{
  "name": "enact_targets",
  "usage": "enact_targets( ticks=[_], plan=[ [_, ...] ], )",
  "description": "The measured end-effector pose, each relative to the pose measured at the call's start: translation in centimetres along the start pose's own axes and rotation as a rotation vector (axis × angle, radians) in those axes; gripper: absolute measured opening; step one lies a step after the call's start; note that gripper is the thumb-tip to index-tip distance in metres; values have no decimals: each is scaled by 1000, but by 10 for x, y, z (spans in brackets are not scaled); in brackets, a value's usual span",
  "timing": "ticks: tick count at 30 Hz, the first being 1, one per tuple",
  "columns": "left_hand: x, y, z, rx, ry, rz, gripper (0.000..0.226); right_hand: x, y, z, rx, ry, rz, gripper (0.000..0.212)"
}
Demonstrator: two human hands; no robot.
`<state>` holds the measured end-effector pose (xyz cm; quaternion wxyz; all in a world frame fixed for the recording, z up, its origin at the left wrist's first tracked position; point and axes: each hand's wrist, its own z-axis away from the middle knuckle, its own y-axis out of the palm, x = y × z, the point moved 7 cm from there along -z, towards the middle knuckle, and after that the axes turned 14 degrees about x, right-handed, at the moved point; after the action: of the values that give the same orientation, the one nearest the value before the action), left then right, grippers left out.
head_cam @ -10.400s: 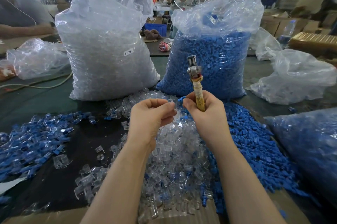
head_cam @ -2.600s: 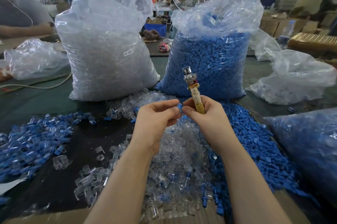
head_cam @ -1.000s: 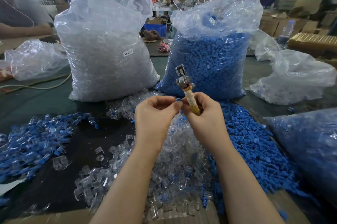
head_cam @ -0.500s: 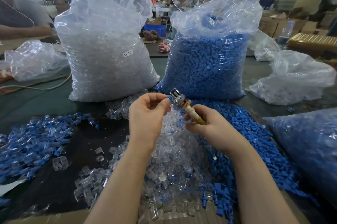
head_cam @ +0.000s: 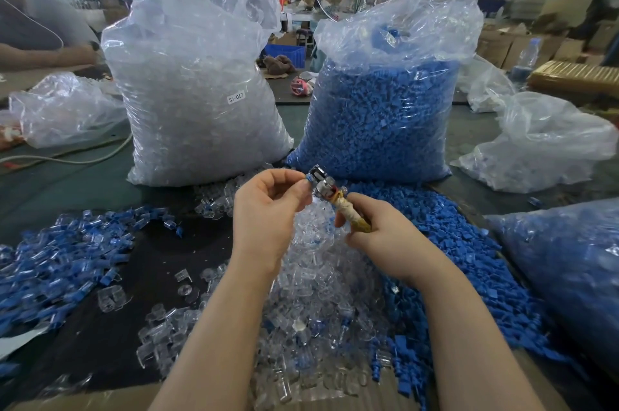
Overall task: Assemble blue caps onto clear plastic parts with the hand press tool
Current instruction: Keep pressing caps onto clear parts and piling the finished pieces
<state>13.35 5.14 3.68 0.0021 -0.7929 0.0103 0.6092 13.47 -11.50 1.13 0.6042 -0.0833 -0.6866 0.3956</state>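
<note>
My right hand (head_cam: 382,236) grips the taped yellowish handle of the hand press tool (head_cam: 330,194), which tilts up and to the left with its metal head at my left fingertips. My left hand (head_cam: 268,209) pinches a small part with a blue cap (head_cam: 308,178) against the tool's head. Below my hands lies a heap of clear plastic parts (head_cam: 315,293). Loose blue caps (head_cam: 462,243) are spread to the right of it. A pile of assembled blue-and-clear pieces (head_cam: 57,263) lies on the left.
A big bag of clear parts (head_cam: 197,92) and a big bag of blue caps (head_cam: 385,109) stand behind the heaps. More plastic bags lie at the right (head_cam: 542,146) and far left (head_cam: 63,109). Another person's arm (head_cam: 43,55) rests at the far left.
The tool has tipped from upright down to the left, and its head now meets my left fingertips. My right hand has dropped lower and slid right along the handle.
</note>
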Motion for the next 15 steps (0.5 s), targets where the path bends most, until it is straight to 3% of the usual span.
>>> enact_targets(
  ticks=[10,12,15],
  plan=[
    [14,-2,-3,21,-129,132,6,0,-1,-1,-31,29,67,14],
    [21,-13,-3,-42,-192,248,7,-3,-4,-1,-73,70,85,11],
    [34,-47,-2,-277,-265,539,8,-16,-13,-1,-155,207,145,4]
  ],
)
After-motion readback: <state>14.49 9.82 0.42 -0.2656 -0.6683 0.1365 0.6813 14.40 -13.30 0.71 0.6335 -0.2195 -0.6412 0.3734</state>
